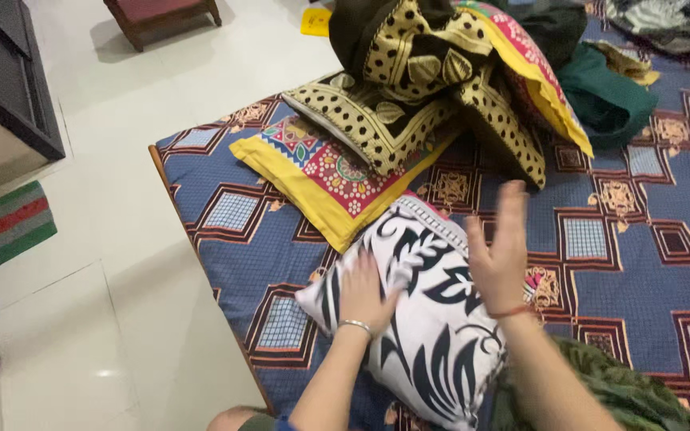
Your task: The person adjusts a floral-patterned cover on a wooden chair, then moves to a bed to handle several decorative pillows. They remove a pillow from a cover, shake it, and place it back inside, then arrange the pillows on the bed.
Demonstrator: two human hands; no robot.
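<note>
Left hand flat and open on a black-and-white leaf-print pillow near the bed's left edge, right hand raised open above it, gripping nothing; likely to slip floorward if pushed, lying unheld so near the edge.

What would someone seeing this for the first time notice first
First, the black-and-white cushion at the near edge of the blue patterned bed, with the left hand flat on it and the right hand raised open above. Behind it sits a heap of yellow, black-dotted fabric.
</note>
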